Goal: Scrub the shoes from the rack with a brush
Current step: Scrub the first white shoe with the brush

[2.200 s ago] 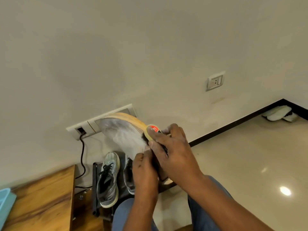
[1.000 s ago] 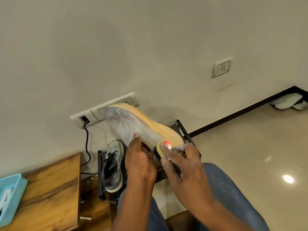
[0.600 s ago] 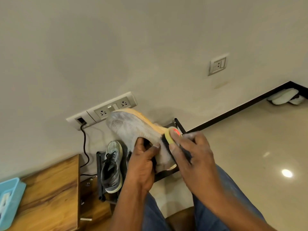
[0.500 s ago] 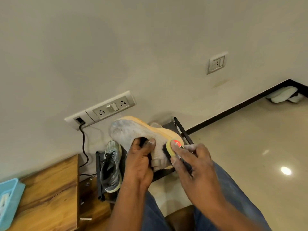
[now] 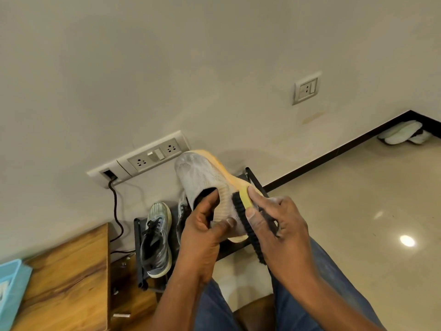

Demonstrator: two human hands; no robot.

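Gripping the grey knit shoe (image 5: 202, 180) by its collar, my left hand (image 5: 205, 231) has fingers tucked inside the opening and thumb clamped outside. My right hand (image 5: 279, 225) curls around the yellow-backed brush (image 5: 245, 218), bristles touching the shoe's heel side. At seven o'clock from the shoe, a grey sneaker (image 5: 155, 240) sits on the black rack (image 5: 138, 254).

Left hand (image 5: 202, 231) grips the pale shoe (image 5: 202, 177) at its opening, right hand (image 5: 279, 223) presses the brush (image 5: 241, 211) bristles against its heel, above the rack (image 5: 137, 249) holding a grey sneaker (image 5: 155, 240).
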